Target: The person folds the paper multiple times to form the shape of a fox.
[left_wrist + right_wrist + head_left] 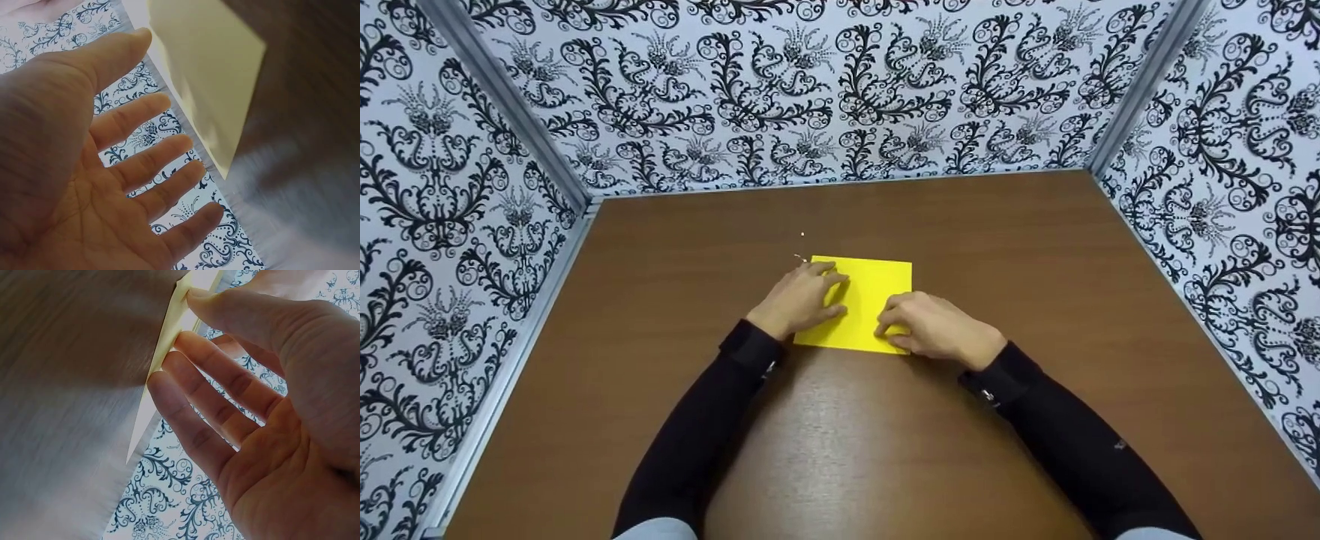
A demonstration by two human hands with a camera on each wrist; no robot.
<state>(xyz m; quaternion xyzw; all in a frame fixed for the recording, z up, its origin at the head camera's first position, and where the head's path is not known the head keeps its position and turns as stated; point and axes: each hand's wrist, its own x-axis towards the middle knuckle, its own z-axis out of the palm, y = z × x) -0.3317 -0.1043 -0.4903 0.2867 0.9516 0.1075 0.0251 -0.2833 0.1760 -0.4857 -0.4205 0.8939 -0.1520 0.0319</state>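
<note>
A yellow sheet of paper (864, 300) lies flat on the table. At its left edge rests my left hand (802, 300), palm down, with spread fingertips on the sheet. The left wrist view shows that hand's fingers (149, 109) loosely extended beside the paper (208, 67), holding nothing. Over the lower right part of the sheet is my right hand (936, 324), its fingers gently bent. In the right wrist view the right hand (242, 422) touches the paper (171, 323) with thumb and fingertips, which stand apart from each other.
The brown wooden table (840, 442) reaches back to a white wall (840, 97) with black floral scrolls. Grey metal profiles (510, 97) frame the patterned side walls. Tiny white specks (801, 258) show near the sheet's top left corner.
</note>
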